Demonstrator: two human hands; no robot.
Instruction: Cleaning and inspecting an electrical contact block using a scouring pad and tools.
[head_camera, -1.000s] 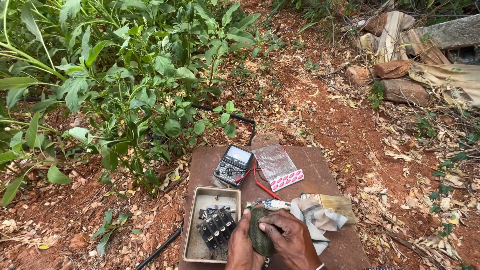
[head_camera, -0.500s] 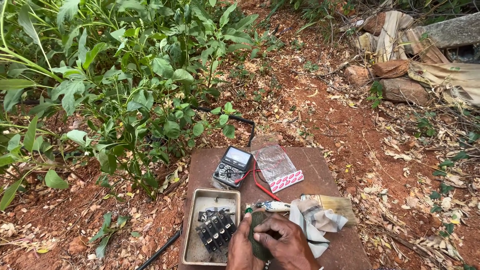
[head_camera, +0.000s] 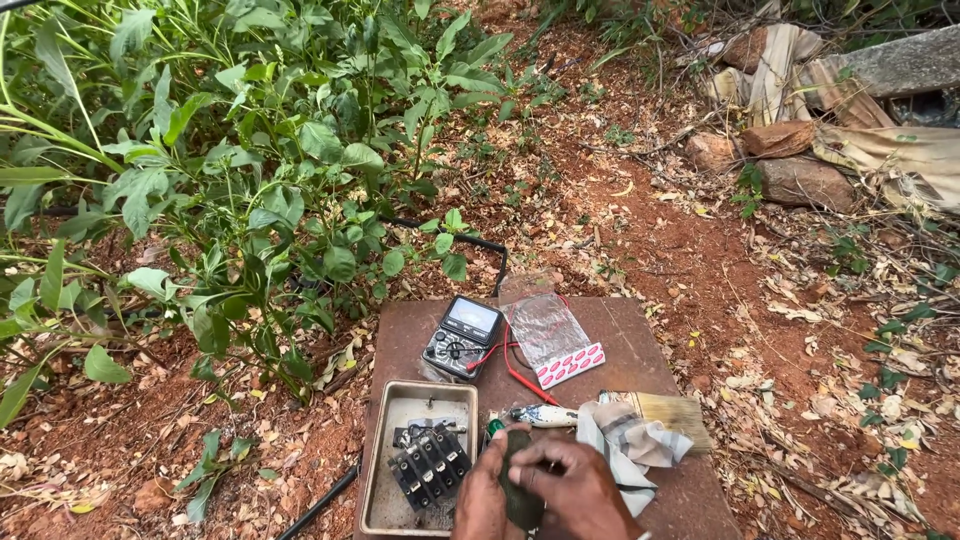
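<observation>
Both my hands meet at the bottom edge of the head view over a brown board (head_camera: 640, 330) on red earth. My left hand (head_camera: 480, 495) cradles a small dark green oblong part (head_camera: 520, 490) from the left. My right hand (head_camera: 580, 490) lies over it from the right, fingers curled on its top. A metal tray (head_camera: 385, 470) to the left holds a black switch block (head_camera: 430, 462). Just beyond my fingers lies a screwdriver (head_camera: 535, 415) with a pale handle.
A multimeter (head_camera: 462, 337) with red leads and a clear plastic bag (head_camera: 553, 338) sit at the board's far side. A paintbrush (head_camera: 672, 408) and crumpled cloth (head_camera: 625, 445) lie to the right. Leafy plants (head_camera: 230, 190) crowd the left; stones (head_camera: 800, 175) and dry debris sit far right.
My right hand has shifted on the dark green part, fingers now curled over its top. The hands sit slightly lower in view. Nothing on the board has moved.
</observation>
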